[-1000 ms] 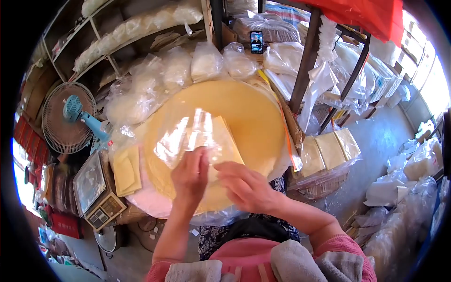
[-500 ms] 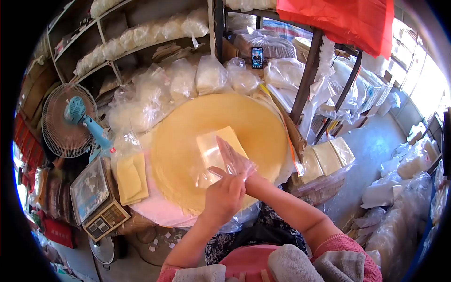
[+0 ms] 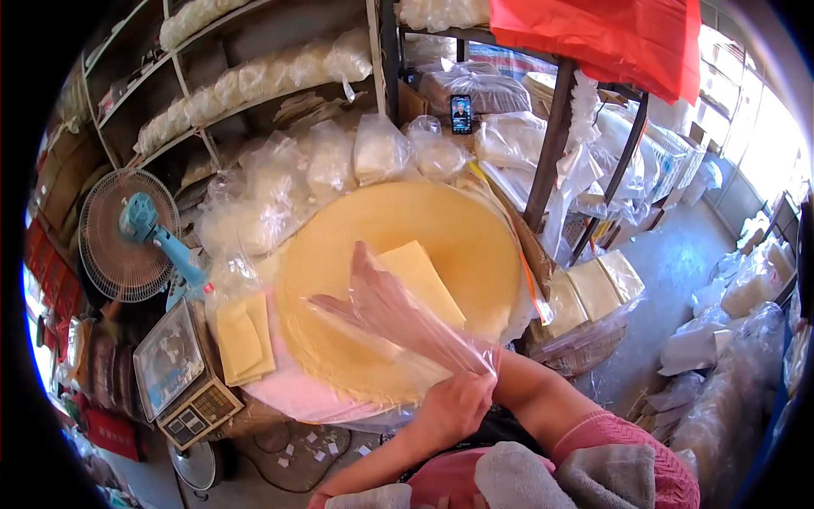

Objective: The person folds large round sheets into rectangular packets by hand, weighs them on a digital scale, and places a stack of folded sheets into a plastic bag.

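Observation:
My left hand is closed on the gathered mouth of a clear plastic bag, low at the front of the round stack. My right hand reaches inside the bag, its fingers apart and blurred behind the plastic; nothing shows in its grip. Just beyond it, a folded yellow rectangular sheet lies partly under the bag. Beneath both spreads a wide, round stack of thin yellow sheets.
To the left are more folded yellow sheets, a digital scale and a blue fan. Filled plastic bags line the back near a phone. Wrapped packs stand at the right beside a dark post.
My right hand has pushed deeper into the bag and spread its fingers. My left hand has drawn the bag's mouth down and right along the forearm, stretching the bag out.

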Available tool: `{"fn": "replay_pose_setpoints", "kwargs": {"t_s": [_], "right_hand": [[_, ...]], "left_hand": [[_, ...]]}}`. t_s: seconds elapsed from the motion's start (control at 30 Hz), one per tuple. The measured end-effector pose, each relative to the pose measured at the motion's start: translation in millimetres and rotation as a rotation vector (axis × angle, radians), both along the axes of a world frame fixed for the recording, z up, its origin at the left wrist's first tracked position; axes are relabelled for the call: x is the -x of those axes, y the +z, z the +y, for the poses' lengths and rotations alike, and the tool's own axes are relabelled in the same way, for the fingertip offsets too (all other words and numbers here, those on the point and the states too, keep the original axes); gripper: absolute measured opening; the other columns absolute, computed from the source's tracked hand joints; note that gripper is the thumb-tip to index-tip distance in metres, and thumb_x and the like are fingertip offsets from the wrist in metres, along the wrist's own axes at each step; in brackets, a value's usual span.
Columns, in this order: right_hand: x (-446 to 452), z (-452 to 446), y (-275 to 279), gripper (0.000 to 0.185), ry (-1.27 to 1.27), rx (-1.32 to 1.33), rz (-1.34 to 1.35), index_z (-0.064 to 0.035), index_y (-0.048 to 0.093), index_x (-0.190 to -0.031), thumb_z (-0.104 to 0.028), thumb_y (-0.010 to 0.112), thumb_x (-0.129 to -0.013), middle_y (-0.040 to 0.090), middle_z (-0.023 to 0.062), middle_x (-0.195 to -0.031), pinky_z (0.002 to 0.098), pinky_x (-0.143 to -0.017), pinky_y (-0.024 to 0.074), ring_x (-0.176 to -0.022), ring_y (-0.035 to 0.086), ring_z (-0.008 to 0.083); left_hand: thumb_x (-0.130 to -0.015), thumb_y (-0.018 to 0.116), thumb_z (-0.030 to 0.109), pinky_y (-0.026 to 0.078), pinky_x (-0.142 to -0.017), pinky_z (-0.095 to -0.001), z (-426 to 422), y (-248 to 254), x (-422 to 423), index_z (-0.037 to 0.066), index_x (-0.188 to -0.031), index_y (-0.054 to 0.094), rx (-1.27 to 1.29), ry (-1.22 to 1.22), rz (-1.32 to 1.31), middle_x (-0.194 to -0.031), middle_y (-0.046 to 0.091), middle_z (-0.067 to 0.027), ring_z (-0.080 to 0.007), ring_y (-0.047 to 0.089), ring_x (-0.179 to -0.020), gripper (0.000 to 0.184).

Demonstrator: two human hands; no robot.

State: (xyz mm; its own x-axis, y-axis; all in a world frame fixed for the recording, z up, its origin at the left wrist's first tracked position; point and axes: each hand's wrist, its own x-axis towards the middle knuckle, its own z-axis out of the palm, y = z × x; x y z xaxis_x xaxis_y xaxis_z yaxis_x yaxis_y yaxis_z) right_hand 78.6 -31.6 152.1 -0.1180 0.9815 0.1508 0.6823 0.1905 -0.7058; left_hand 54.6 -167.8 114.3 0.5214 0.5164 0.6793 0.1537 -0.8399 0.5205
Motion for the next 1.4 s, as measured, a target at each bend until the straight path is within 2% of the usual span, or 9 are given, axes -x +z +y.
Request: {"fn": "replay_pose_setpoints", "kwargs": {"t_s": [0.1, 0.2, 0.27, 0.33, 0.47, 0.57, 0.67, 0.97, 1.4], "right_hand": [[16.1, 7.9, -0.6, 0.083, 0.115, -0.053, -0.047, 0.0005, 0.024, -0.139, -0.041, 0.065, -0.079, 0.054, 0.0224, -0.115, 0.0426, -0.077, 0.0491, -0.095, 0.058, 0.0401], [31.0, 34.7, -89.1, 0.069, 0.363, -0.855, -0.089, 0.0018, 0.027, -0.137, -0.03, 0.057, -0.084, 0.053, 0.0227, -0.118, 0.0399, -0.083, 0.0474, -0.098, 0.057, 0.0381], [14.6, 30.8, -94.2, 0.042, 0.618, -0.809, -0.075, -0.0031, 0.052, -0.123, -0.014, 0.054, -0.083, 0.056, 0.0163, -0.12, 0.0369, -0.09, 0.0454, -0.104, 0.058, 0.0287], [-18.4, 2.7, -23.1, 0.028, 0.805, -0.107, -0.233, -0.0035, 0.061, -0.111, -0.009, 0.056, -0.084, 0.061, 0.0131, -0.115, 0.0342, -0.087, 0.0478, -0.1, 0.062, 0.0223], [-92.5, 31.5, -74.1, 0.015, 0.094, -0.12, 0.527, -0.0008, 0.062, -0.099, -0.008, 0.059, -0.086, 0.065, 0.0057, -0.077, 0.0294, -0.067, 0.0518, -0.069, 0.063, 0.0142], [-136.1, 44.6, -54.6, 0.039, -0.267, 0.04, -0.139, -0.002, 0.062, -0.081, -0.041, 0.063, -0.08, 0.066, 0.0112, -0.076, 0.0355, -0.058, 0.0491, -0.068, 0.064, 0.0245], [-149.3, 67.8, -101.0, 0.057, -0.17, 0.594, 0.053, -0.0004, 0.064, -0.084, -0.056, 0.064, -0.074, 0.067, 0.0115, -0.079, 0.0357, -0.059, 0.05, -0.068, 0.065, 0.0251], [-137.1, 67.5, -94.2, 0.053, -0.059, 0.704, 0.699, 0.0064, 0.063, -0.099, -0.03, 0.081, -0.066, 0.067, 0.0133, -0.091, 0.0305, -0.066, 0.0543, -0.076, 0.067, 0.0191], [-109.6, 42.1, -109.4, 0.045, -0.112, 0.646, 0.978, 0.0102, 0.059, -0.101, -0.017, 0.076, -0.07, 0.066, 0.0168, -0.089, 0.0344, -0.063, 0.056, -0.075, 0.067, 0.0237]], "left_hand": [[-0.081, 0.062, 0.003, 0.049, -0.055, -0.033, 5.9, 8.2, 9.9, 0.004, -0.093, 0.06, 0.055, 0.1, -0.142, -0.075, 0.062, -0.0115, -0.0248, 0.06, -0.061, 0.012], [-0.082, 0.06, 0.001, 0.049, -0.057, -0.0303, 31.5, 5.4, 43.1, 0.001, -0.09, 0.061, -0.082, 0.401, -0.159, -0.074, 0.063, -0.0104, -0.0222, 0.06, -0.062, 0.008], [-0.084, 0.057, 0.0, 0.048, -0.058, -0.0283, 57.2, -10.8, 78.8, 0.001, -0.091, 0.06, -0.096, 0.722, -0.127, -0.077, 0.062, -0.0099, -0.0187, 0.059, -0.063, 0.007], [-0.086, 0.058, 0.004, 0.046, -0.055, -0.0299, 70.1, -17.2, 101.3, 0.001, -0.09, 0.058, 0.016, 0.86, -0.229, -0.074, 0.058, -0.0116, -0.021, 0.057, -0.059, 0.005], [-0.087, 0.059, 0.008, 0.046, -0.055, -0.0263, 85.8, -26.1, 121.7, 0.0, -0.094, 0.057, 0.095, 0.947, -0.261, -0.074, 0.059, -0.0087, -0.0145, 0.055, -0.06, 0.01], [-0.087, 0.059, 0.008, 0.045, -0.056, -0.0251, 94.7, -27.9, 115.5, 0.001, -0.097, 0.058, 0.141, 0.929, -0.291, -0.075, 0.059, -0.0076, -0.0122, 0.054, -0.061, 0.012], [-0.086, 0.06, 0.009, 0.045, -0.056, -0.0246, 102.5, -36.2, 106.2, 0.001, -0.1, 0.058, 0.203, 0.913, -0.302, -0.075, 0.059, -0.0061, -0.0119, 0.053, -0.061, 0.016], [-0.086, 0.059, 0.01, 0.044, -0.058, -0.024, 108.8, -40.2, 103.2, 0.001, -0.1, 0.059, 0.293, 0.87, -0.279, -0.081, 0.058, -0.0047, -0.0106, 0.053, -0.067, 0.016], [-0.087, 0.055, 0.013, 0.047, -0.07, -0.0358, 129.4, -67.1, 108.1, 0.004, -0.1, 0.06, 0.159, 0.986, -0.044, -0.091, 0.061, -0.0124, -0.0281, 0.06, -0.082, 0.017]]}}
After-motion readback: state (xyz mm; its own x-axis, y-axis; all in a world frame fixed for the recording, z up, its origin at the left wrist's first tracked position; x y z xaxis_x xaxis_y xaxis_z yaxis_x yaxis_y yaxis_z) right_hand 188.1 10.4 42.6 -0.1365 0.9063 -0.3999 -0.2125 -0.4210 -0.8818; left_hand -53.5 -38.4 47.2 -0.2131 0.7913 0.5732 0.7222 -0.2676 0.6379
